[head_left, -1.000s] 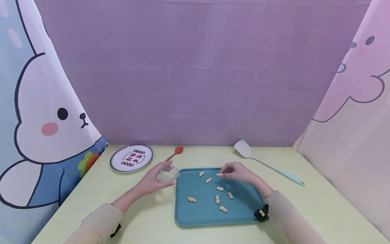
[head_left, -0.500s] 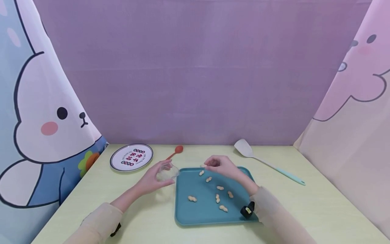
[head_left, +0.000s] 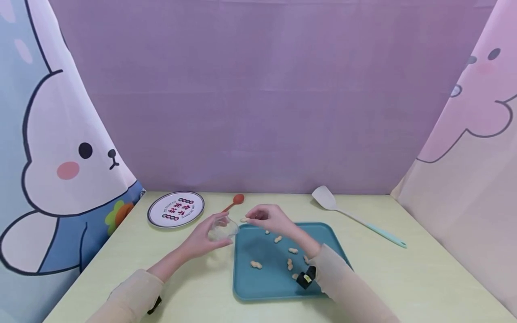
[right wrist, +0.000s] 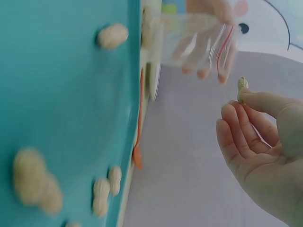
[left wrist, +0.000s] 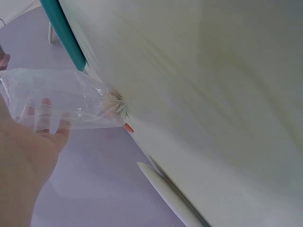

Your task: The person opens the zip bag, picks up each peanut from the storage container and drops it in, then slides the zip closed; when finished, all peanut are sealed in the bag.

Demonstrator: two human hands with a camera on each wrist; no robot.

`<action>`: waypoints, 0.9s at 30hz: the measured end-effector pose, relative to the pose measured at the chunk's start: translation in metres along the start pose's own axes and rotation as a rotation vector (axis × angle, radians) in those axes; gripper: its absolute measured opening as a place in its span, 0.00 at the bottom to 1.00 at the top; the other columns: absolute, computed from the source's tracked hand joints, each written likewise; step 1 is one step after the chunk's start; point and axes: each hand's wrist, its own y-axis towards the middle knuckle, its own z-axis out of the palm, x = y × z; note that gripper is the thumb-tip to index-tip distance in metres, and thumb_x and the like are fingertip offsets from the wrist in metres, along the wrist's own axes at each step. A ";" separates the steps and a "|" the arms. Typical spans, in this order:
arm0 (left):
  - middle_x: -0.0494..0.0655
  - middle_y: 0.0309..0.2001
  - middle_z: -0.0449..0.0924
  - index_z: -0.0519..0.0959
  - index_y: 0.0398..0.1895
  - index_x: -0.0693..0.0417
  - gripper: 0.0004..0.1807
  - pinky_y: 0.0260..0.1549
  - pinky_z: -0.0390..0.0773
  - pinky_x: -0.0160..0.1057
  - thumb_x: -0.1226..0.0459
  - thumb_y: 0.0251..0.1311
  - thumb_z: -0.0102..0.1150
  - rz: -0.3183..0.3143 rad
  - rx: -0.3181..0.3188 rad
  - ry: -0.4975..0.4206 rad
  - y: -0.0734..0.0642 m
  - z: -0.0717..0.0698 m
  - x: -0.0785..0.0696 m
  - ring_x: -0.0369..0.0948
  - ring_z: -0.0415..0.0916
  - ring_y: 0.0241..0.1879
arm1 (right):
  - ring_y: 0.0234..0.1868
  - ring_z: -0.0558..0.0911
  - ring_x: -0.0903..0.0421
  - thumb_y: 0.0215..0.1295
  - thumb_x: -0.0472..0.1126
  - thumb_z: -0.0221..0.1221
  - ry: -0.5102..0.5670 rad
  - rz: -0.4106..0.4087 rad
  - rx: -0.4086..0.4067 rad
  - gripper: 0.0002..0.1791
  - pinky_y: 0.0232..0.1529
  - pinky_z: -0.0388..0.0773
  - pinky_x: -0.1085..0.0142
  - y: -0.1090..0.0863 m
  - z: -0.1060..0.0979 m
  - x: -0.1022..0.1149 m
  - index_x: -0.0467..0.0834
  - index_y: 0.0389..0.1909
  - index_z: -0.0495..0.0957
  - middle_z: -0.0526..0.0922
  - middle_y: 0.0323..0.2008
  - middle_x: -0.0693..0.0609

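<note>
From the head camera I look forward and down over the tray [head_left: 262,287] to the purple backdrop [head_left: 258,98] beyond. My left-wrist view, tipped aslant, peers closely past the left hand [left wrist: 31,158] at the clear bag [left wrist: 71,97]. My right-wrist view, turned on its side, looks past the right hand [right wrist: 267,172], low across the tray. Both wrist views share the bag; I find the tray's edge in all three.

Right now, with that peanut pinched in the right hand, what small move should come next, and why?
Probably bring the right hand slightly left and release the peanut into the clear bag: the left hand holds the bag open beside the tray, and the peanut sits near that opening but outside it.
</note>
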 end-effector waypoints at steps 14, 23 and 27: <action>0.43 0.51 0.77 0.64 0.65 0.58 0.42 0.56 0.73 0.52 0.53 0.47 0.71 -0.020 -0.001 0.019 -0.001 0.000 -0.002 0.44 0.75 0.54 | 0.33 0.83 0.52 0.61 0.40 0.61 0.014 -0.049 0.033 0.11 0.33 0.79 0.73 0.021 0.029 -0.010 0.41 0.43 0.81 0.85 0.34 0.50; 0.48 0.51 0.78 0.65 0.64 0.59 0.42 0.55 0.74 0.51 0.55 0.46 0.72 -0.004 -0.002 0.019 0.000 0.002 0.001 0.45 0.75 0.53 | 0.30 0.80 0.62 0.62 0.40 0.61 -0.001 -0.036 0.018 0.12 0.31 0.79 0.72 0.021 0.032 -0.011 0.39 0.44 0.81 0.84 0.33 0.52; 0.47 0.51 0.78 0.65 0.64 0.58 0.41 0.55 0.74 0.51 0.55 0.47 0.71 -0.004 -0.006 0.026 0.000 0.002 0.002 0.45 0.75 0.53 | 0.31 0.80 0.63 0.62 0.40 0.61 -0.003 -0.035 0.014 0.12 0.33 0.80 0.72 0.020 0.031 -0.013 0.39 0.44 0.81 0.85 0.34 0.52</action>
